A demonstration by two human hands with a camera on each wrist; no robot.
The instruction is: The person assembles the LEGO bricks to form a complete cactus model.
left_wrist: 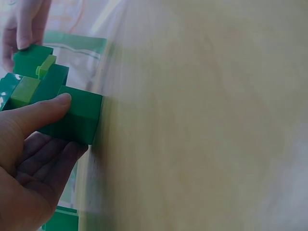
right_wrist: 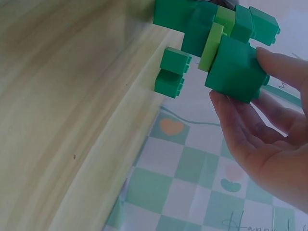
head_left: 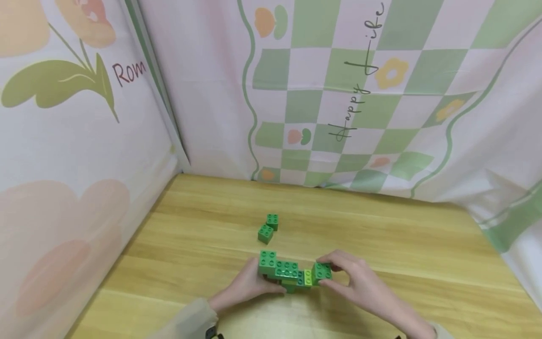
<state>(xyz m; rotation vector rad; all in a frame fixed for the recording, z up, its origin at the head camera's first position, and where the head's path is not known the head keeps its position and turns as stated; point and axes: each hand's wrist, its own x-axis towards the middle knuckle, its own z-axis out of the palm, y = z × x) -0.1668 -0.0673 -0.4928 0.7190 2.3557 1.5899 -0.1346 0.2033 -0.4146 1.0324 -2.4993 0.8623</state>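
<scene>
In the head view, a build of toy building bricks, mostly green with lime pieces, is held between both hands. My left hand grips its left end; in the left wrist view the thumb lies across a dark green brick with fingers underneath. My right hand pinches a square green brick at the right end, between thumb and fingers. In the right wrist view that brick sits against a thin lime brick; whether they are pressed together I cannot tell.
Beyond the build, two loose green bricks, a nearer one and a farther one, stand close together on the wooden table. A patterned curtain hangs along the back edge, and a floral cloth covers the left side.
</scene>
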